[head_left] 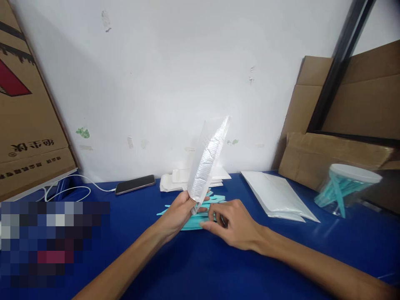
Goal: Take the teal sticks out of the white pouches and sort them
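My left hand [179, 212] is closed around the lower end of a silvery bubble-lined pouch [208, 160], which stands up tilted to the right. Beside it on the right, my right hand [229, 223] has its fingers curled, with thumb and fingertips at the teal plastic pieces [192, 225]; whether it grips one is hidden. The teal pieces lie in a loose pile on the blue table [187, 271], partly under both hands. Behind the pouch lies a stack of white packets [178, 177].
White mailer envelopes [278, 193] lie right of centre. A clear container of teal pieces with a white lid [356, 173] stands farther right. A phone [135, 184] with a white cable lies at the left. Cardboard boxes [28, 108] flank the wall.
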{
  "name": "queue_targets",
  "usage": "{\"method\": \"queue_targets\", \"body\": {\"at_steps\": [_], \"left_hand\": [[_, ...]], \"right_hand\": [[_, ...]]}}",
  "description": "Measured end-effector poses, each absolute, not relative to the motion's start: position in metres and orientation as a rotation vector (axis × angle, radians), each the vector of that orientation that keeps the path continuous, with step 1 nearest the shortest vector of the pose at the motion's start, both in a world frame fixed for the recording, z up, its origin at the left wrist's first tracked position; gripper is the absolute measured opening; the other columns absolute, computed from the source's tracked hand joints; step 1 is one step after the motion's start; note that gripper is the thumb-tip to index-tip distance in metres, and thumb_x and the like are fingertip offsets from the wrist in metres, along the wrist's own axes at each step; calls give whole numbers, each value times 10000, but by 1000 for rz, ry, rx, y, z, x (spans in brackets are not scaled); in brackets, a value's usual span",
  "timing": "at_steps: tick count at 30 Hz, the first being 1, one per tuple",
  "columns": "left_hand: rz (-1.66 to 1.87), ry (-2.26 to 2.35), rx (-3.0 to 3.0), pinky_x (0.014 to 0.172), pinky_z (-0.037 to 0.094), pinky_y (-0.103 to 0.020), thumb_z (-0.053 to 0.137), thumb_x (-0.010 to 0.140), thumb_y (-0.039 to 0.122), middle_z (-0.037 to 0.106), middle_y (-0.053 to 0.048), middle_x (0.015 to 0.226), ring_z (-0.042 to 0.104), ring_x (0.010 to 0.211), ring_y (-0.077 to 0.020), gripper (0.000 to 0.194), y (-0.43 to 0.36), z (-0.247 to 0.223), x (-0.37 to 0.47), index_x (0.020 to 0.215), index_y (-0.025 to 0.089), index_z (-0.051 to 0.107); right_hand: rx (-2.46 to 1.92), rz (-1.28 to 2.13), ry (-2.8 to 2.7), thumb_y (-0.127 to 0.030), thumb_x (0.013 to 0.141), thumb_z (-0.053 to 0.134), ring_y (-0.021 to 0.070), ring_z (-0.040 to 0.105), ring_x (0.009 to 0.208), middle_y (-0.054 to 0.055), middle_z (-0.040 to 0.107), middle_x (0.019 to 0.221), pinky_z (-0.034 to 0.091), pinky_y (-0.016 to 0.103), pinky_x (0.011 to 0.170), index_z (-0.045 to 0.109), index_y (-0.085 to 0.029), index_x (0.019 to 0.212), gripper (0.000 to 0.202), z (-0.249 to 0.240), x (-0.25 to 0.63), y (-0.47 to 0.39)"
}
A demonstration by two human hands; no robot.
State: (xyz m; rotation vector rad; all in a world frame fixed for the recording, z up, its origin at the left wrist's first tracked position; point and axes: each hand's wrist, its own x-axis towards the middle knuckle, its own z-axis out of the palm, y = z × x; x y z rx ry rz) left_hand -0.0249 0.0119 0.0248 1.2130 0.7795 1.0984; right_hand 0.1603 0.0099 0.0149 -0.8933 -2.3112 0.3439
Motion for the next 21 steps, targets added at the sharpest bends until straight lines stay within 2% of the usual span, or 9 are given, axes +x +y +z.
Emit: {"method": "queue_targets", "body": {"at_steps": [2, 5, 8, 10, 15, 21], "left_hand": [[1082, 794, 1193, 889, 480, -363, 793, 725, 512, 629, -140, 1229, 590, 1115, -281, 566, 10, 23, -21, 1146, 161, 650], [1035, 804, 1212, 902, 485, -378, 750, 786, 479, 680, -125, 1161, 630, 1077, -284, 521, 8, 13, -14, 1182, 155, 649], [1029, 732, 1242, 862, 498, -355, 725, 820, 436, 706, -105, 1092, 650, 1027, -268, 454, 8, 5, -7, 1167, 151, 654], [1045, 722, 1211, 849, 499, -343, 741, 802, 437, 711, -101, 1063, 651, 1016, -259, 454, 7, 5, -6, 1143, 149, 658], [1122, 804, 1099, 852, 491, -325, 814, 702, 450, 713, -90, 1020, 647, 1006, -243, 496, 3, 14, -8, 1076, 161, 666], [1186, 828, 1081, 844, 482, -310, 796, 728, 358, 711, -68, 1035, 646, 999, -226, 413, 6, 9, -8, 1063, 163, 656]], "right_hand": [[-910, 306, -2358, -488, 917, 588, 111, 549, 529, -17, 612, 569, 343, 241, 565, 587, -178, 656, 405, 12, 156, 6], [-874, 304, -2363, -370, 944, 538, 107, 554, 518, -10, 640, 587, 349, 233, 560, 605, -175, 656, 354, 8, 153, 5], [-815, 296, -2367, -198, 877, 534, 96, 533, 501, -11, 650, 601, 342, 224, 544, 590, -174, 625, 259, 3, 152, 8], [-825, 281, -2360, -146, 828, 537, 88, 508, 484, -16, 635, 581, 331, 219, 535, 555, -174, 581, 249, 1, 152, 10], [-903, 260, -2356, -132, 793, 538, 86, 495, 456, -30, 591, 522, 319, 211, 521, 529, -177, 566, 232, 1, 149, 13], [-926, 214, -2378, -121, 749, 536, 73, 440, 449, -46, 541, 506, 294, 210, 514, 485, -179, 565, 200, 5, 151, 13]]}}
